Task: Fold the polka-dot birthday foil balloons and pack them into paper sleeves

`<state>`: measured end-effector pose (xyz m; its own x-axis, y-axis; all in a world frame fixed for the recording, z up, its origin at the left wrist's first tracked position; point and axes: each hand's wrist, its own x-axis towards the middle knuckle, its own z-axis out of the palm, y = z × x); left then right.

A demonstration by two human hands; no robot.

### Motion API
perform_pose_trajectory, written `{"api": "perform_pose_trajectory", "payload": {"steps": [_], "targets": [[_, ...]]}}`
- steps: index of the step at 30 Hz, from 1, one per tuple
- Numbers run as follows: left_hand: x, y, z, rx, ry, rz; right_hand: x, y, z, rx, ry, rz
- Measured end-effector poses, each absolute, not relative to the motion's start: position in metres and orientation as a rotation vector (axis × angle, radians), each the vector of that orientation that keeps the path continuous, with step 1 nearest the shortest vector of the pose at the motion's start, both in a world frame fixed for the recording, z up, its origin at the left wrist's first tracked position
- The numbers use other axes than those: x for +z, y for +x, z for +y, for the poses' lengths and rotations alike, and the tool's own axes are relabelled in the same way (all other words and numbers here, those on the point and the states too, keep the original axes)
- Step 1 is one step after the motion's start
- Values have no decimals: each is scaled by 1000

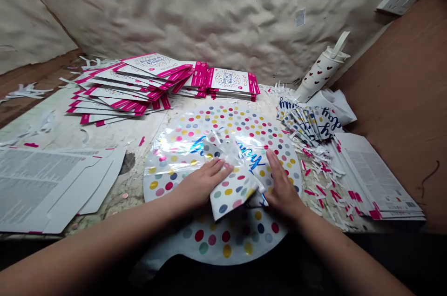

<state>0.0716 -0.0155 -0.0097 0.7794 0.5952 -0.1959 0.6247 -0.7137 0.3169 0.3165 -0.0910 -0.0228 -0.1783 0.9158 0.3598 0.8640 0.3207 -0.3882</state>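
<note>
A flat foil balloon (195, 124), white with coloured dots and blue script lettering, lies spread out in front of me, its lower edge overhanging the table. On its middle sits a folded foil balloon (228, 193) with the same dots. My left hand (206, 179) rests on the folded one with its fingers stretched across the top. Beside its right edge stands my right hand (281, 189), thumb and fingers apart, its thumb close to the folded foil. Part of the script lettering is hidden under the folded balloon.
Printed packets (136, 86) are heaped at the back left, with a neater stack (233, 84) beside them. Card sleeves (42, 184) lie left, more (377, 179) right. Folded foil balloons (307, 121), a heart-patterned tumbler (319, 75) and paper scraps (324, 184) occupy the right side.
</note>
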Motion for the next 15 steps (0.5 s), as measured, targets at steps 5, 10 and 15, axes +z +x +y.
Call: {"api": "perform_pose_trajectory", "payload": {"steps": [5, 10, 15], "targets": [[-16, 73, -22, -99, 2687, 664, -30, 321, -80, 136, -992, -2539], [-17, 56, -28, 181, 2673, 638, -14, 318, -72, 724, -1130, -2486], [11, 68, 1, 103, 1811, 1201, 5, 315, -33, 1266, -1747, -1871]]}}
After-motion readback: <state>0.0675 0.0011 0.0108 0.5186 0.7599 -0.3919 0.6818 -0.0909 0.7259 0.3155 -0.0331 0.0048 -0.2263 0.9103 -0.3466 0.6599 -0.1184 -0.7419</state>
